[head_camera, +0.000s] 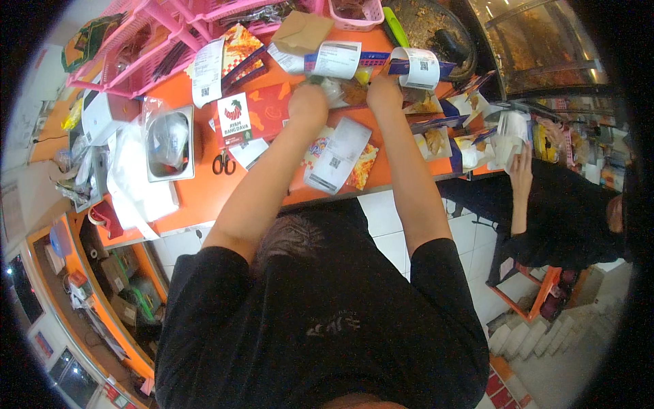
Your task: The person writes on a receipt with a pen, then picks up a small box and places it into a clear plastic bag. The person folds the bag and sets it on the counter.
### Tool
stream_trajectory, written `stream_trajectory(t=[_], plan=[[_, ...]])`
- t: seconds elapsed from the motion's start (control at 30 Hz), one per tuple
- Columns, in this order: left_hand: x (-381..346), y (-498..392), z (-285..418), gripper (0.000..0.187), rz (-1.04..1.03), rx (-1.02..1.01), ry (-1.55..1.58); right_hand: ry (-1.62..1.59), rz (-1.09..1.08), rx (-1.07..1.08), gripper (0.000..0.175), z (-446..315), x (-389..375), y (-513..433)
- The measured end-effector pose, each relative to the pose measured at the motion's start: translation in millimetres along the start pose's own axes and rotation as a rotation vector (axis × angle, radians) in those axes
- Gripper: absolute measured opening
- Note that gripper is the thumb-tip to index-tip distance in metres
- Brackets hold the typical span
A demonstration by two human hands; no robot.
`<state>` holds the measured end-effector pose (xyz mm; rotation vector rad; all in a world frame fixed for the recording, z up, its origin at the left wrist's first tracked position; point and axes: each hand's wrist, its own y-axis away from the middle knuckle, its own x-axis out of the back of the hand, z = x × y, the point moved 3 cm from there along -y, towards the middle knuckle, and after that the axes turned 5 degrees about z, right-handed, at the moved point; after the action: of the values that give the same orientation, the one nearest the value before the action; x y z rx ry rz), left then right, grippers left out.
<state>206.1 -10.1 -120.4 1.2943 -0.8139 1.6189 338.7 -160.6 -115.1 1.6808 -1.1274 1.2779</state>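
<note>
My left hand [308, 105] is bent at the wrist over the far side of the orange table [204, 197], beside a transparent plastic bag [333, 92]. To its right my right hand [384, 94] reaches in near brown food [355, 94] and a small yellow item [363, 76]. The fingers of both hands are mostly hidden, so their grip does not show. Just beyond them, a printed receipt [336, 60] lies over a blue carton edge. A second receipt [423, 69] curls over another blue carton flap. Nearer me, one more receipt [337, 156] rests on a patterned carton [364, 166].
Left of my hands are a red box [268, 105], black-handled scissors [224, 162], a metal tray [170, 143] and pink baskets [138, 61]. Open cartons with food [433, 143] line the right side. There, a co-worker's hand [520, 166] holds white paper [506, 145]. A large pan [434, 30] stands behind.
</note>
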Motion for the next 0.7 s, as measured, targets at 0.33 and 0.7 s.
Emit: stream_trajectory(t=[0.33,0.7], plan=[[25,2,1,0.023,0.032,0.162,0.199,-0.129,0.054,0.041,0.023,4,20,18],[121,56,-8,0.016,0.136,0.06,0.311,-0.292,0.249,0.144,0.017,-16,112,90]])
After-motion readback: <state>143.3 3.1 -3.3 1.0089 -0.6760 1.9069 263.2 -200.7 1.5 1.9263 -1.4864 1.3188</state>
